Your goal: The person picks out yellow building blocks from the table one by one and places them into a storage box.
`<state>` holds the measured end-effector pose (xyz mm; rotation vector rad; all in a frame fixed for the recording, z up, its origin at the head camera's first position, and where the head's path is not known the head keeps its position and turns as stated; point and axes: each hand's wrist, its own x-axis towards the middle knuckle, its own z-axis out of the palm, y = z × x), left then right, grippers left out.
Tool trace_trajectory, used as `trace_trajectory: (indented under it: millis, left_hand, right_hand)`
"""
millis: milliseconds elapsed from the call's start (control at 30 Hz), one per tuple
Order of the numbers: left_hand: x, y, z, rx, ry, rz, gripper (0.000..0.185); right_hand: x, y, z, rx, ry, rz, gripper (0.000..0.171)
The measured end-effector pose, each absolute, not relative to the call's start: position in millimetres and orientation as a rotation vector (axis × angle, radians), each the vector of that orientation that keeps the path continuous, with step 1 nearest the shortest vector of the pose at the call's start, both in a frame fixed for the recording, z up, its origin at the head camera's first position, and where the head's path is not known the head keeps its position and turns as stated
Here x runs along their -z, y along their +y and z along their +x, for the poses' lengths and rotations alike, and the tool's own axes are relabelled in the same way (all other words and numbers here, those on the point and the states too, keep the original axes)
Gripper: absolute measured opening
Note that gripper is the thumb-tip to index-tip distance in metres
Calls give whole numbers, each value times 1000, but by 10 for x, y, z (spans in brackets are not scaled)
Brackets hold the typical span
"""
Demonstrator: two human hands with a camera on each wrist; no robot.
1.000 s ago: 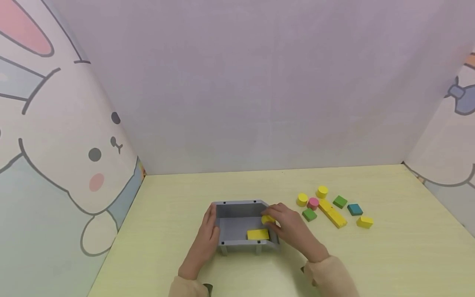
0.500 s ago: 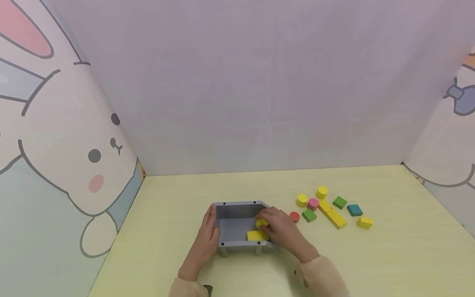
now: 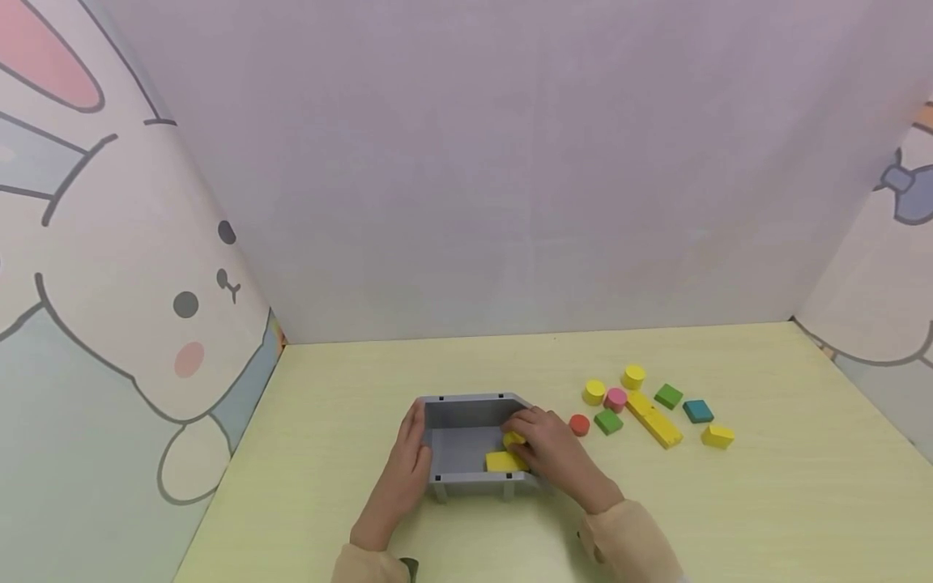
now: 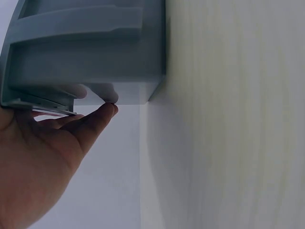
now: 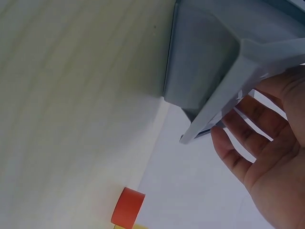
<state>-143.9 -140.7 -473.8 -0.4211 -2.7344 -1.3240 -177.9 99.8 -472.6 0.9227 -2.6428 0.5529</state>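
Observation:
A grey plastic bin point(image 3: 462, 448) stands on the table, with its open top and sloped end showing in the head view. My left hand point(image 3: 406, 457) lies along its left side, straight fingers against the wall. In the left wrist view the thumb and fingertips of this hand point(image 4: 62, 138) touch the grey wall. My right hand point(image 3: 548, 450) reaches over the bin's right end and pinches a yellow cylinder block point(image 3: 513, 438) inside. Just in front of that block lies a yellow rectangular block point(image 3: 503, 461) on the bin floor. The right wrist view shows the hand point(image 5: 267, 138) at the rim, its block hidden.
Right of the bin lie a red round block point(image 3: 579, 425), green blocks point(image 3: 608, 421), yellow cylinders point(image 3: 633, 376), a pink cylinder point(image 3: 615, 399), a long yellow bar point(image 3: 653, 419), a blue block point(image 3: 697, 411) and another yellow block point(image 3: 717, 436). A pale curtain point(image 3: 539, 178) hangs behind.
My right hand has moved left, farther into the bin, carrying the yellow cylinder block, then stayed there. The red round block has come into view beside it. The left hand has not moved.

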Motion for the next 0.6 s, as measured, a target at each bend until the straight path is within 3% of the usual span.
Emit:
trace_trajectory:
  millis: [600]
  left_hand:
    - [4740,-1415,-1440,1336,-2742,-402,55]
  right_hand:
    - [4737,992,-1775,-475,-2693,984,15]
